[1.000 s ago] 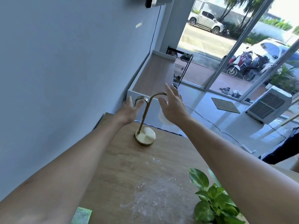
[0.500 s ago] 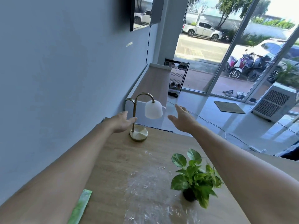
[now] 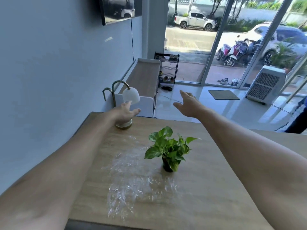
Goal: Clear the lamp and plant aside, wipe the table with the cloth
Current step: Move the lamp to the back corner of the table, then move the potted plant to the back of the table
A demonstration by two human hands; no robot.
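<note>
A brass lamp (image 3: 131, 95) with a white bell shade stands at the far left corner of the wooden table (image 3: 207, 180). My left hand (image 3: 126, 112) hovers just in front of its stem, fingers apart, hiding part of the round base. My right hand (image 3: 189, 103) is stretched out open beyond the table's far edge, holding nothing. A small green plant (image 3: 168, 151) in a dark pot stands upright mid-table. A wet, shiny smear (image 3: 136, 176) spreads over the wood left of and in front of the plant. No cloth is in view.
A grey wall (image 3: 49, 80) runs close along the table's left side. Beyond the far edge stand a low wooden bench (image 3: 144, 78) and a shoe rack (image 3: 167, 70). A white cooler (image 3: 265, 85) sits on the tiled floor by the glass doors.
Both hands have come off the lamp and drawn apart, the left dropping toward its base. The view pulled back, so the plant sits mid-table and the green cloth has left the frame.
</note>
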